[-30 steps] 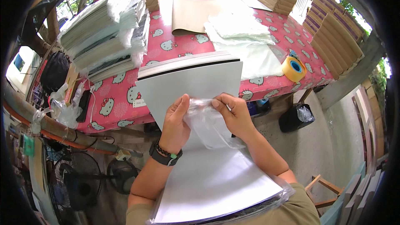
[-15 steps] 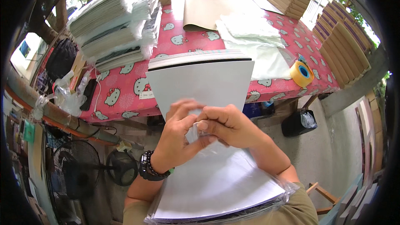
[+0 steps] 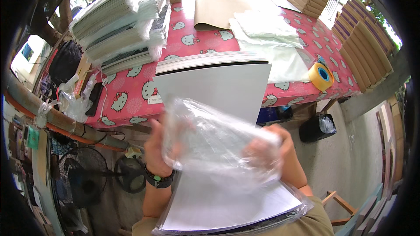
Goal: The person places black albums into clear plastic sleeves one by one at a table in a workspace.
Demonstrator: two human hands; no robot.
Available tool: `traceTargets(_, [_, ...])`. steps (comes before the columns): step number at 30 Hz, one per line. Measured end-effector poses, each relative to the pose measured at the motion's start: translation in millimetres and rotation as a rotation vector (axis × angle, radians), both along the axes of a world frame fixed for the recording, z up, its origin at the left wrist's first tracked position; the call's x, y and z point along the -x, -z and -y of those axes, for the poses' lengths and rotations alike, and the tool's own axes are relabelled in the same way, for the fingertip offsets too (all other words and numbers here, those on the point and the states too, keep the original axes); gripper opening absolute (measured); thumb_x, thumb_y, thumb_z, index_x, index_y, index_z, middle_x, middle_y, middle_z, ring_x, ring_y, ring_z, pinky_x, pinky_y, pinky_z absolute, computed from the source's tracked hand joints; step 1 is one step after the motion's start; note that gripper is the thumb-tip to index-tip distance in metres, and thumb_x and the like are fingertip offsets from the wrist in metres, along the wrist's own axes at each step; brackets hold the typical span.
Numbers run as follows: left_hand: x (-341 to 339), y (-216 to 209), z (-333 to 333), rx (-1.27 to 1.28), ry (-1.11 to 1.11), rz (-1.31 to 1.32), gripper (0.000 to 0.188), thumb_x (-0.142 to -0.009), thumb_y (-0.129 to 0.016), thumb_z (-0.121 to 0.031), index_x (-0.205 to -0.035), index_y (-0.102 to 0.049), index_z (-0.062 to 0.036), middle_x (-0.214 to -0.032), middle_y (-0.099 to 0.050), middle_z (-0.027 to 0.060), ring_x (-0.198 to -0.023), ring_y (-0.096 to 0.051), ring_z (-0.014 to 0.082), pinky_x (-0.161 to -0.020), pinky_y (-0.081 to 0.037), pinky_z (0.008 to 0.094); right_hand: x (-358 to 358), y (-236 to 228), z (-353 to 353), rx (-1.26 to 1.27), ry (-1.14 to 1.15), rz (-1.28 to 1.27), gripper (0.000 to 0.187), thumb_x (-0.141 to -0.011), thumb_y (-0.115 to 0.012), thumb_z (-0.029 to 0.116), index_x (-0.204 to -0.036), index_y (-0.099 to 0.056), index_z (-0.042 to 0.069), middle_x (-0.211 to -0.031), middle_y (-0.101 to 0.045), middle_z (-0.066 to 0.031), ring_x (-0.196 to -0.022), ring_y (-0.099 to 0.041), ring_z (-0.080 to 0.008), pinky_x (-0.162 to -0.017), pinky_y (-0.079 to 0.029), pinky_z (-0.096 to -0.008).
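Observation:
A clear plastic bag [image 3: 214, 133] is stretched out between my two hands, blurred by motion. My left hand [image 3: 158, 150], with a dark wristband and beads, grips its left side, the thumb up and the fingers seen dimly through the film. At the right side my right hand [image 3: 282, 142] holds the bag, its fingers smeared. Behind the bag a thick stack of sheets with a white face [image 3: 214, 85] leans at the table's near edge. On my lap lies a white-topped stack in clear plastic [image 3: 232, 203].
On the pink patterned tablecloth [image 3: 124, 100] stand plastic-wrapped stacks [image 3: 116, 22], brown paper [image 3: 214, 11], plastic bags [image 3: 271, 35] and a yellow tape roll [image 3: 320, 78]. Cartons [image 3: 367, 57] stand at right. Below are a black bin [image 3: 313, 131] and a fan [image 3: 83, 177].
My hands, close together before over the white stack, have moved apart to left and right. The plastic bag, bunched small between the fingers earlier, is now spread wide between them.

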State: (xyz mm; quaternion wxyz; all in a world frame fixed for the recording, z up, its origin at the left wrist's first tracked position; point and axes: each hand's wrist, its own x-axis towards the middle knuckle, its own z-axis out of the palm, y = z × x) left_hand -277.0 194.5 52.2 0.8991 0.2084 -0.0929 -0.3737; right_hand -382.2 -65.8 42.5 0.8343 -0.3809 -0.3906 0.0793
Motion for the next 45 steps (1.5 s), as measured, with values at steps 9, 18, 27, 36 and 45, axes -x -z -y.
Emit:
traceTargets(9, [-22.9,32.1,-40.1,0.32,0.042,0.427,0.043,-0.079,-0.056,-0.032,-0.102,-0.053,0.0042,-0.076,-0.057,0.0058,-0.059,-0.052,0.0108,-0.05,-0.039,0.0211,17.5,2.9,6.8,0.108,0.044,-0.26,0.048,-0.07,-0.068,0.03,-0.1,-0.054,-0.005,-0.084,-0.062,-0.0145,-0.067,-0.06,-0.0205,-0.054,-0.045,-0.0285])
traceTargets(18, [-55.3,-35.0,1.7,-0.652,-0.519,0.946,0.036,-0.07,-0.062,-0.006,-0.105,-0.055,-0.0006,-0.073,-0.049,-0.0025,-0.076,-0.047,0.0082,-0.069,-0.038,0.0213,-2.1,-43.2,44.9,0.706,1.429,-0.18,0.037,-0.065,-0.06,0.0,-0.102,-0.057,0.001,-0.069,-0.054,-0.0047,-0.06,-0.048,-0.0095,-0.054,-0.038,-0.0225])
traceTargets(27, [-79.1,-36.2,16.7,-1.048,-1.173,1.485,0.021,-0.07,-0.06,-0.003,-0.091,-0.064,-0.0029,-0.084,-0.057,0.0057,-0.083,-0.052,0.0172,-0.078,-0.04,0.0269,-17.3,-59.6,49.9,0.338,1.24,-0.439,0.011,-0.073,-0.057,0.008,-0.081,-0.06,0.001,-0.065,-0.055,0.0002,-0.057,-0.045,-0.0036,-0.051,-0.036,-0.0199])
traceTargets(36, [-63.0,-37.3,-26.9,-0.354,0.0,0.084,0.026,-0.081,-0.047,-0.008,-0.102,-0.052,0.0077,-0.093,-0.06,0.0166,-0.08,-0.06,0.022,-0.078,-0.046,0.0303,20.5,-52.0,58.1,0.15,0.705,-0.52,0.015,-0.078,-0.058,0.01,-0.09,-0.056,0.0,-0.074,-0.058,-0.0025,-0.064,-0.053,-0.0063,-0.054,-0.04,-0.0165])
traceTargets(45, [-69.3,127.4,-51.4,-1.219,0.247,0.426,0.036,-0.083,-0.048,-0.03,-0.104,-0.052,-0.0017,-0.099,-0.055,0.0059,-0.081,-0.054,0.0164,-0.06,-0.044,0.0289,24.9,81.7,63.7,0.269,0.788,-0.98,0.013,-0.079,-0.057,0.009,-0.091,-0.054,0.007,-0.079,-0.057,0.0016,-0.065,-0.054,-0.0079,-0.059,-0.047,-0.0221])
